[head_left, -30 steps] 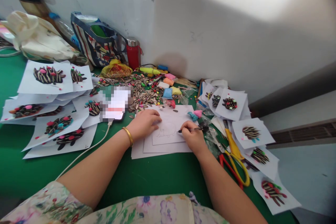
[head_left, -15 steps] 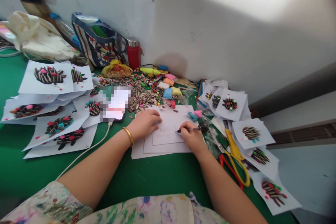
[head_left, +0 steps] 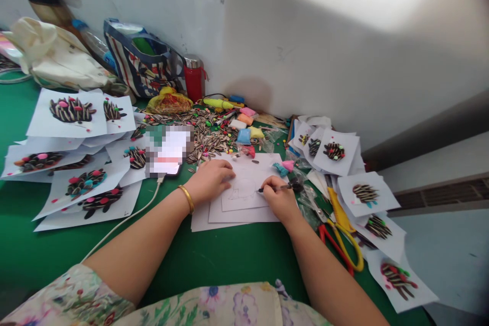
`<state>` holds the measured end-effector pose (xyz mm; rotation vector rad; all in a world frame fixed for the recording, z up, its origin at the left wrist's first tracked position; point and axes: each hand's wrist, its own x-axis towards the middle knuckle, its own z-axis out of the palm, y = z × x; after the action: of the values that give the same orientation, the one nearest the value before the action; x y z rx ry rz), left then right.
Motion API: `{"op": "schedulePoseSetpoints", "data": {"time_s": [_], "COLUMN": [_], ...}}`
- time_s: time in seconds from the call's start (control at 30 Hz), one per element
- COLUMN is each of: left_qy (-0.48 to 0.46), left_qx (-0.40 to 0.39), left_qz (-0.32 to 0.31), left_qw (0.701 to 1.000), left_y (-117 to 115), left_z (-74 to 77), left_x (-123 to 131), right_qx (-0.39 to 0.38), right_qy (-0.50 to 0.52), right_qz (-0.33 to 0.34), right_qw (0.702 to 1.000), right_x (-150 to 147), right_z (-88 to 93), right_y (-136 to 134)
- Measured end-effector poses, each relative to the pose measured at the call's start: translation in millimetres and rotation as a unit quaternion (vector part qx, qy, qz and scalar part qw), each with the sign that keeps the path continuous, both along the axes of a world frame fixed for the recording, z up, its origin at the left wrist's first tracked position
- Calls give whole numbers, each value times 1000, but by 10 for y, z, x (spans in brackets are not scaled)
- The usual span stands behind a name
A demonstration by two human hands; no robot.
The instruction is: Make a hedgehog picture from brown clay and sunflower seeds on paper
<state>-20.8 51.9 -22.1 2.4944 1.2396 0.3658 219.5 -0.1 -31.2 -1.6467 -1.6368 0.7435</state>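
Note:
My right hand (head_left: 280, 199) grips a black pen (head_left: 278, 188) whose tip rests on a small white sheet (head_left: 250, 183) bearing a faint outline drawing. That sheet lies on top of a few more white sheets on the green table (head_left: 214, 254). My left hand (head_left: 210, 179), with a gold bangle on its wrist, lies flat on the sheet's left edge and holds it down. Behind the sheets is a heap of striped sunflower seeds (head_left: 208, 137) mixed with coloured beads.
Finished seed pictures on white paper (head_left: 72, 183) cover the left side, and more (head_left: 359, 188) lie at the right. Red and yellow scissors (head_left: 340, 239) lie by my right forearm. A phone (head_left: 168, 153) with a white cable, clay packets (head_left: 246, 130), a red flask (head_left: 194, 79) and bags (head_left: 141, 61) stand behind.
The pen tip has shifted slightly left and up over the drawing. My left hand has stayed in place on the paper.

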Motion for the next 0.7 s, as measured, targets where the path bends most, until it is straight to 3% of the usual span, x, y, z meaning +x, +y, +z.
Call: {"op": "schedulePoseSetpoints", "data": {"time_s": [0.7], "left_qy": [4], "left_qx": [-1], "left_qz": [2], "left_qw": [1000], "left_y": [1], "left_z": [5], "left_x": [7], "right_qx": [12], "right_qy": [-13], "right_qz": [-4], "right_qw": [1000], "right_x": [1], "right_z": [-5], "right_y": [10]}}
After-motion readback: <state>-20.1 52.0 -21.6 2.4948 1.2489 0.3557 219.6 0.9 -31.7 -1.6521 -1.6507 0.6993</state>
